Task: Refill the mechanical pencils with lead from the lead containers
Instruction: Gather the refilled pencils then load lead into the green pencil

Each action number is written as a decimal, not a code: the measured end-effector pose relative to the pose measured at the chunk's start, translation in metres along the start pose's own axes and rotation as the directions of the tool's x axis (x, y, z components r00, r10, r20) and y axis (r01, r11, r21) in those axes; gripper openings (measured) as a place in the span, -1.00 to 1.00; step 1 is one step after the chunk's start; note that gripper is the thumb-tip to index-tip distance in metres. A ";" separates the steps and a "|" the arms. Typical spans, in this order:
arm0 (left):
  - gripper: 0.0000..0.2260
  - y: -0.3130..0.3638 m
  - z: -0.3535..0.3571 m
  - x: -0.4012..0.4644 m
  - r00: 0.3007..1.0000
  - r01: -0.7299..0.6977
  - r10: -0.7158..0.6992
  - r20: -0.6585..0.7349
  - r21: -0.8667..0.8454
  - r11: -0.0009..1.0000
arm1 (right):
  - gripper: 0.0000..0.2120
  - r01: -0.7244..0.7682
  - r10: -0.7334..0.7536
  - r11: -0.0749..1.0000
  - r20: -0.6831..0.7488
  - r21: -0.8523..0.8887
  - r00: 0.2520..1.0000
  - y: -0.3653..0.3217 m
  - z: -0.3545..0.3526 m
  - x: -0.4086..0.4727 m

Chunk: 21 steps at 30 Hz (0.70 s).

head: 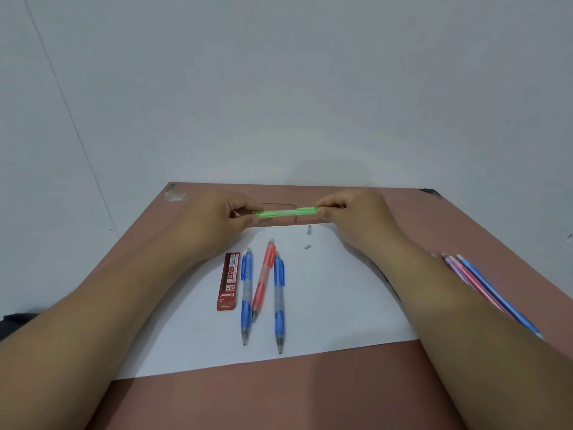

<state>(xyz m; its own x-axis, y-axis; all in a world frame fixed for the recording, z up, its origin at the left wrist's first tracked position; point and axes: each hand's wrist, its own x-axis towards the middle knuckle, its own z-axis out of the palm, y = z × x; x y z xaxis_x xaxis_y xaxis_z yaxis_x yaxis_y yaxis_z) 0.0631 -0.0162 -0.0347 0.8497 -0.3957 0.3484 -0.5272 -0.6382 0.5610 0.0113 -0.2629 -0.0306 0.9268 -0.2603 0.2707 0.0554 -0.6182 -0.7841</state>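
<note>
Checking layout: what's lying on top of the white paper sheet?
On the white paper sheet: red lead container, two blue pencils, one orange pencil, two small grey caps. The forearms cover its side edges.

Both forearms are bare from the bottom edge of the view to the wrists, with no sleeves showing. The left hand [214, 217] and the right hand [356, 212] carry no gloves, rings, or watch straps.

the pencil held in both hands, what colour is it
Bright translucent green: the pencil held between left hand and right hand, in the head view.
</note>
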 end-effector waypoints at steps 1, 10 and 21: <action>-0.82 0.000 0.001 0.000 1.000 0.010 -0.010 0.006 0.003 1.000 | -0.84 -0.014 0.014 1.000 0.010 -0.015 1.000 0.001 0.001 0.000; -0.81 -0.003 0.009 0.006 0.999 0.020 -0.021 0.031 0.039 0.999 | -0.89 0.004 0.020 0.966 0.089 -0.260 0.996 0.002 0.005 0.002; -0.80 -0.006 0.007 0.009 0.992 0.047 -0.053 0.110 0.055 0.997 | -0.80 0.063 -0.049 0.964 0.058 -0.258 0.997 0.001 0.002 -0.001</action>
<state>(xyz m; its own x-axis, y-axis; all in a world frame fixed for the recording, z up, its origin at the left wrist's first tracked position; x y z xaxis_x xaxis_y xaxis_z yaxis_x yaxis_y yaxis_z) 0.0738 -0.0207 -0.0398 0.8712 -0.4320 0.2334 -0.4860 -0.6913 0.5346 0.0109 -0.2621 -0.0326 0.9430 -0.1859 0.2759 0.0157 -0.8035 -0.5951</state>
